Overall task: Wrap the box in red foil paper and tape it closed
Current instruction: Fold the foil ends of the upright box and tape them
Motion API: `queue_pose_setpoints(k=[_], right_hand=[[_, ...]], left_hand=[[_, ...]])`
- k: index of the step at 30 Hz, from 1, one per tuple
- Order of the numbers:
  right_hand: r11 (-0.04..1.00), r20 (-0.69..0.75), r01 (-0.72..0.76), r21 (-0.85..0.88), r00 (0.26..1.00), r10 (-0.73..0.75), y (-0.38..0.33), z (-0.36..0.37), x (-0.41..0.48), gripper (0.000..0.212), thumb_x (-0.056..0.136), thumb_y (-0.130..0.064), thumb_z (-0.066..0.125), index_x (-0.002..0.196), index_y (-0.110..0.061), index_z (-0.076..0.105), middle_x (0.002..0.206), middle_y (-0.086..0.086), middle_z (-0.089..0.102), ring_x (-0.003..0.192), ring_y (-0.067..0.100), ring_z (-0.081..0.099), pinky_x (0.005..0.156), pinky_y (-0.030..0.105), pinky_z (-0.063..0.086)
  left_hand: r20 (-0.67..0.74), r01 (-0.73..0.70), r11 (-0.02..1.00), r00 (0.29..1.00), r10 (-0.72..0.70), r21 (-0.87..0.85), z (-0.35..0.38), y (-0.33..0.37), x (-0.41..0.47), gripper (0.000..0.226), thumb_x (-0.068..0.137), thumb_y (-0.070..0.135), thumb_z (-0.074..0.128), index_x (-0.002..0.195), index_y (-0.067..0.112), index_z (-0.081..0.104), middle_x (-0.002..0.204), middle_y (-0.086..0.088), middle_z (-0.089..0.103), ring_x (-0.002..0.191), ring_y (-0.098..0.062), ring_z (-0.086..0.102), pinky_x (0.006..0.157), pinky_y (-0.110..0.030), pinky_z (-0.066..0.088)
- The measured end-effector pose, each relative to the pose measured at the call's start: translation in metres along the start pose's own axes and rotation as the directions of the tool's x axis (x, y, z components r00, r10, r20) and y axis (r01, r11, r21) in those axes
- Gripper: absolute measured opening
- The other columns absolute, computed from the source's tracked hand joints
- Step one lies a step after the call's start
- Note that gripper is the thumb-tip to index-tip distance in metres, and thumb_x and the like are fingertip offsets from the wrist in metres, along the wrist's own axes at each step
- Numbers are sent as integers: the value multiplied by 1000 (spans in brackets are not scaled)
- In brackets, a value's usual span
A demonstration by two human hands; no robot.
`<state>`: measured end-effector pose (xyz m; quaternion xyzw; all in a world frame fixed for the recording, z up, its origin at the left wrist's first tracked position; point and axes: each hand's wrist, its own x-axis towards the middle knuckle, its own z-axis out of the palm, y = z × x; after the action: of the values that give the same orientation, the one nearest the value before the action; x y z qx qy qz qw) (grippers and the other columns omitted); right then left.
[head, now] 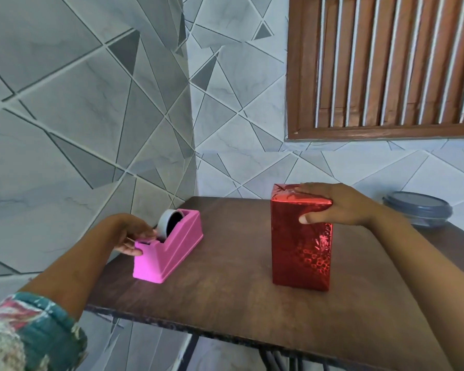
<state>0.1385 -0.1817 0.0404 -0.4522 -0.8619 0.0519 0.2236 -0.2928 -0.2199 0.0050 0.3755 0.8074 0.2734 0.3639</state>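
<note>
A tall box wrapped in shiny red foil paper stands upright on the brown table. My right hand lies over its folded top, fingers flat on the top and thumb against the front face. At the table's left stands a pink tape dispenser with a grey roll of tape. My left hand is at the dispenser's cutter end, its fingertips pinching at the tape's end there; the tape strip itself is too thin to make out.
A dark grey lidded round container sits at the table's far right edge. Tiled walls close in behind and on the left, and a wooden louvred window is above. The table's front edge lies close to me.
</note>
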Motion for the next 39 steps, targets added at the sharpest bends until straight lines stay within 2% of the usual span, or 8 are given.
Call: queue_pose_setpoints(k=[7,9,12,16,22,30,36,39], right_hand=[[1000,-9,-3,7,1000,3,-3,1,0,94,52,-72,60,138,-35,45,145,-10,43,133,13,40,110,29,27],[1000,-6,-5,16,1000,5,-3,1,1,99,48,-77,56,137,-35,45,145,-9,43,132,14,41,111,30,29],[1000,-18,2,22,1000,-2,-2,3,0,98,49,-76,58,137,-35,45,144,-9,45,130,15,43,110,33,31],[999,-25,9,44,1000,-8,-1,2,1,97,46,-77,57,135,-38,47,139,-11,50,123,13,48,107,34,36],[999,-33,10,53,999,-9,2,3,1,97,46,-78,57,134,-38,48,139,-11,50,123,13,48,108,35,35],[999,-28,-3,43,1000,4,-2,3,2,96,48,-75,60,135,-36,47,139,-10,50,124,15,48,109,37,35],[998,-30,-12,60,999,14,-2,2,0,91,55,-69,72,136,-35,47,140,-9,49,124,15,48,109,36,34],[998,-25,-20,64,999,22,-2,1,-1,97,47,-75,61,135,-36,49,138,-10,51,123,14,49,108,36,36]], left_hand=[[13,-85,963,996,91,-257,-5,0,-18,10,90,8,59,95,-1,58,103,-16,55,103,-36,51,79,-53,51],[17,-110,936,992,123,-335,-8,-4,-25,5,92,8,56,92,3,59,100,-13,54,104,-33,49,72,-57,54],[-31,-161,874,986,166,-458,-9,-21,-26,8,92,8,54,88,4,59,98,-13,54,97,-30,53,54,-49,54],[-73,-229,783,970,230,-579,-1,-42,-29,7,91,2,53,85,2,58,91,-14,55,84,-26,56,49,-36,57],[-170,-295,838,955,243,-460,8,-53,-23,23,84,-2,63,105,-11,61,107,-22,62,102,-33,59,86,-38,50],[-199,-350,890,932,302,-293,11,-70,-15,26,79,11,73,94,-8,65,100,-16,67,98,-28,62,92,-36,47],[-284,-401,906,892,351,-138,12,-71,-9,27,79,16,74,81,-10,67,71,-14,64,70,-22,55,63,-26,42],[-305,-376,926,878,369,41,4,-72,-9,26,78,11,74,56,3,62,54,-9,55,55,-17,47,55,-22,35]])
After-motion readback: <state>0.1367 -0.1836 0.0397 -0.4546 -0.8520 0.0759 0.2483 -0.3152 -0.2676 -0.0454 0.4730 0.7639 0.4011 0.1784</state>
